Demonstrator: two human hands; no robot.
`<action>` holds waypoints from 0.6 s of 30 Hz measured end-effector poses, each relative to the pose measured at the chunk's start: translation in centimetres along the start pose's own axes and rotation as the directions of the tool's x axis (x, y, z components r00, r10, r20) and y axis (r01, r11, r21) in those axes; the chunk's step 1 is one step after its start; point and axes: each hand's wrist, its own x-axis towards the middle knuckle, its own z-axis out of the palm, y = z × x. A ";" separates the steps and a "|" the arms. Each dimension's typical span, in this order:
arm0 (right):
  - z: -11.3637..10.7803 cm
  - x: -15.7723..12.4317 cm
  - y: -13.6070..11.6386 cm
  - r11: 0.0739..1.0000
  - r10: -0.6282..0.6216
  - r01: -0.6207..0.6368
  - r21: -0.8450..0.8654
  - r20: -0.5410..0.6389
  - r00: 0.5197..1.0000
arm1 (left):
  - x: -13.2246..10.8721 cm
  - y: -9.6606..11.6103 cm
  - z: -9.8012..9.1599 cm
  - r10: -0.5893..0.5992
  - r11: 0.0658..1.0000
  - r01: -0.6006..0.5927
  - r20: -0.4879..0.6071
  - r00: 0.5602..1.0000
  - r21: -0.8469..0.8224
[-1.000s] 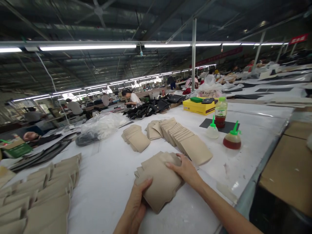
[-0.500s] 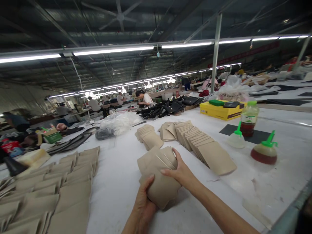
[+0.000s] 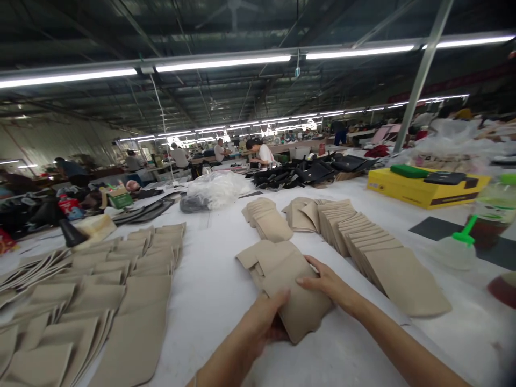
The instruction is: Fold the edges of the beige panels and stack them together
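Red-filled bottle (image 3: 503,289) cut by right edge

No legible text or labels.

Two hands (image 3: 262,322), one yellow box (image 3: 419,193), one green-capped squeeze bottle (image 3: 455,250), one clear plastic bag (image 3: 215,191).
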 end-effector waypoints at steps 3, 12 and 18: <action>-0.2 0.0 0.2 0.999 0.029 -0.029 -0.020 -0.001 1.000 | -0.1 2.8 -3.2 0.012 0.940 0.007 -0.055 0.998 0.341; 0.3 -1.2 1.6 0.928 0.124 -0.210 -0.309 -0.275 0.953 | 11.2 9.5 -8.2 0.264 0.701 0.034 -0.303 0.916 0.712; 1.7 -2.2 2.2 0.880 0.064 -0.230 -0.416 -0.375 0.925 | 12.9 7.5 -5.2 0.227 0.713 0.006 -0.239 0.944 0.702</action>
